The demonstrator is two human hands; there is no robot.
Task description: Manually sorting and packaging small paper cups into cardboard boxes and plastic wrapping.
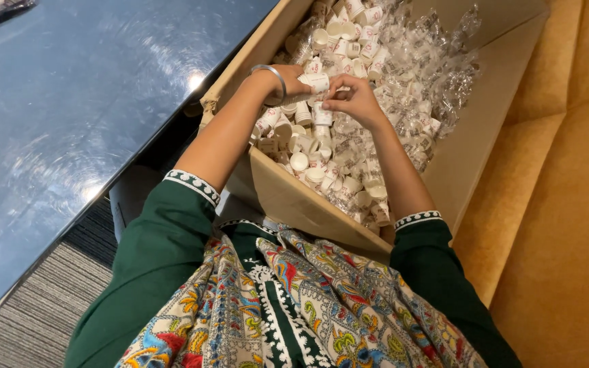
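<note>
A large cardboard box (288, 197) rests against my lap, filled with several small white paper cups (308, 167) and crumpled clear plastic wrappers (431, 75). My left hand (293, 80), with a metal bangle at the wrist, grips a short stack of white cups (316, 82) above the box. My right hand (352, 101) meets it from the right, fingers pinched at the end of that stack, apparently on a bit of clear wrapper. Both forearms reach out of green sleeves with white trim.
A dark glossy table (69, 102) runs along the left, its edge close to the box. Mustard-yellow upholstered seating (560, 204) fills the right side. Striped grey carpet (49, 307) shows at lower left. A patterned scarf (294, 307) covers my lap.
</note>
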